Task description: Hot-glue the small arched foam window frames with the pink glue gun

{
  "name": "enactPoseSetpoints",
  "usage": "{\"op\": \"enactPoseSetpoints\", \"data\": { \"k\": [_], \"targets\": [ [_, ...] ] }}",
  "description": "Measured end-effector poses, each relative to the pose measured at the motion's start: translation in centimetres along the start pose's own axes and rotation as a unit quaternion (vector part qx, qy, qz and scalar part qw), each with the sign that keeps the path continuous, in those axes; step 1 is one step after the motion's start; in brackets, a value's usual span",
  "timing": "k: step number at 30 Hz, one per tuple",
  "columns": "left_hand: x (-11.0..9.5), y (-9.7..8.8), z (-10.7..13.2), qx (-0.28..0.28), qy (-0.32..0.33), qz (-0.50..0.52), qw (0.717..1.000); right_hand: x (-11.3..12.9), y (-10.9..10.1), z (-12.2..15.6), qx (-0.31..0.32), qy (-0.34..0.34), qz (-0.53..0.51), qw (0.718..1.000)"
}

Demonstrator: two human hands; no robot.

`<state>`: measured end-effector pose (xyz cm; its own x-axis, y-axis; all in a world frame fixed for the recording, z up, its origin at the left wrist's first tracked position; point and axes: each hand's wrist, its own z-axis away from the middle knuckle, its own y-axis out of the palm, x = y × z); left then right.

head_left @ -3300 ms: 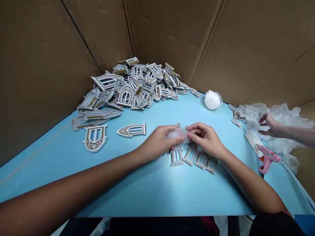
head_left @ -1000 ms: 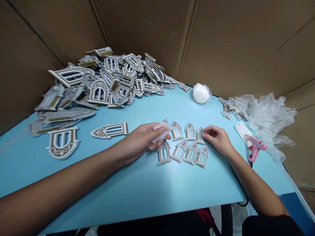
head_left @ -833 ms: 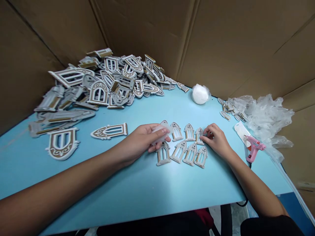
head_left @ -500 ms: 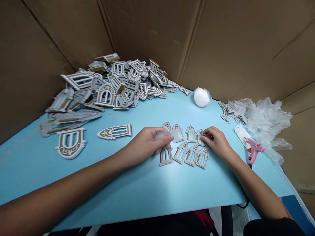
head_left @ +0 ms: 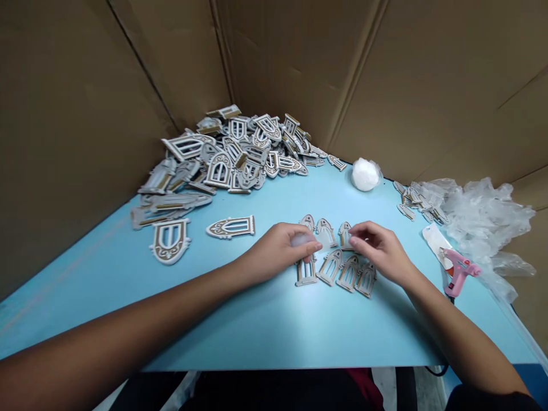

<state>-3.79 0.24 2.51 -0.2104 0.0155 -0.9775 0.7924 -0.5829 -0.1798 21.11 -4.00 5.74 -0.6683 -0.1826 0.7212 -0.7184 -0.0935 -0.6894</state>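
Observation:
My left hand (head_left: 289, 245) is closed, pinching thin translucent plastic pieces (head_left: 302, 240) between thumb and fingers. Small white-and-gold arched window frames (head_left: 329, 267) lie in two rows under and beside both hands. A translucent sheet covers part of one upper-row frame (head_left: 326, 233), just past the left fingertips. My right hand (head_left: 379, 251) is curled at the right end of the upper row. Its thumb and forefinger come together at the right edge of another small frame (head_left: 345, 234). Whatever they pinch, if anything, is too small to make out. The hand hides the spot behind it.
A large heap of arched frames (head_left: 220, 168) stands at the back left, with two loose larger frames (head_left: 170, 241) before it. A white wad in clear plastic (head_left: 366, 174), crumpled bags (head_left: 483, 214), small frames (head_left: 413, 200) and a pink glue gun (head_left: 460, 271) lie to the right.
The camera view has swung left, so everything sits further right. My right hand has moved one frame leftward along the upper row. My left hand still holds the translucent pieces.

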Motion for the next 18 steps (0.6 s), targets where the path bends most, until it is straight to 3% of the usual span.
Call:
{"op": "enactPoseSetpoints", "data": {
  "k": [3,5,9,13,18],
  "targets": [
    [0.0,-0.3,0.0,0.044,0.022,-0.022,0.999,2.4,1.6,-0.9,0.075,-0.067,-0.067,0.993],
    [-0.1,-1.0,-0.1,0.059,0.028,-0.020,0.998,3.0,2.2,-1.4,0.081,-0.087,-0.073,0.990],
    [0.0,-2.9,-0.7,0.050,0.005,-0.026,0.998,2.6,2.9,-1.6,0.029,-0.048,-0.073,0.996],
    [0.4,-3.8,-1.1,0.075,-0.020,-0.040,0.996,2.1,4.5,-0.9,0.081,-0.016,-0.090,0.993],
    [0.2,-3.3,-0.7,0.104,-0.015,-0.084,0.991,2.5,5.7,-0.8,0.126,-0.007,-0.046,0.991]
  ]
}}
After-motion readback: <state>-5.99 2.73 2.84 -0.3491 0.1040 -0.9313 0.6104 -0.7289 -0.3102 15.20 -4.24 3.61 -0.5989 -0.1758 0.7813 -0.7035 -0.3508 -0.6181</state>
